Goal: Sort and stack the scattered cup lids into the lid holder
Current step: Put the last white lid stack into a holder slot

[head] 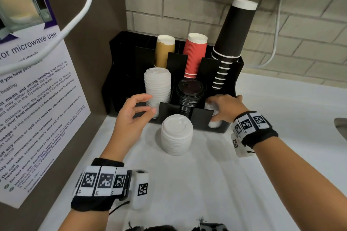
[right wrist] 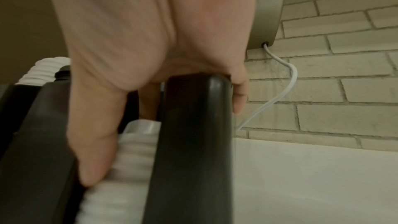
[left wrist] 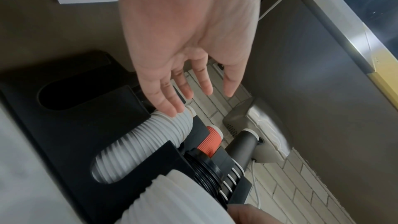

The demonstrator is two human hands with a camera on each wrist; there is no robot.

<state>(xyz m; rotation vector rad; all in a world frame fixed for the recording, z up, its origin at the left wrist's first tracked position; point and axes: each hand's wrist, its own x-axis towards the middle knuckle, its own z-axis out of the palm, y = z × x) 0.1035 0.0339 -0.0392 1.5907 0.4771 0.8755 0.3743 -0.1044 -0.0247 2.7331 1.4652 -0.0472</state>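
Note:
A black lid holder (head: 201,116) stands at the back of the white counter. Its front left slot holds a tall stack of white lids (head: 157,84), its middle slot black lids (head: 189,92). My right hand (head: 213,110) reaches into the front right slot and grips a short stack of white lids (head: 214,124). In the right wrist view the thumb (right wrist: 92,159) presses these lids (right wrist: 133,173) and the little finger hooks over the holder wall (right wrist: 193,142). My left hand (head: 150,104) hovers, holding nothing, beside the left stack (left wrist: 146,142). A loose white lid stack (head: 176,137) sits in front.
Brown cups (head: 165,50), red cups (head: 195,54) and a tall tilted stack of black cups (head: 234,33) fill the holder's back slots. A notice (head: 37,99) covers the left wall, with a white cable (head: 75,20) across it. A sink edge (head: 340,127) shows at right.

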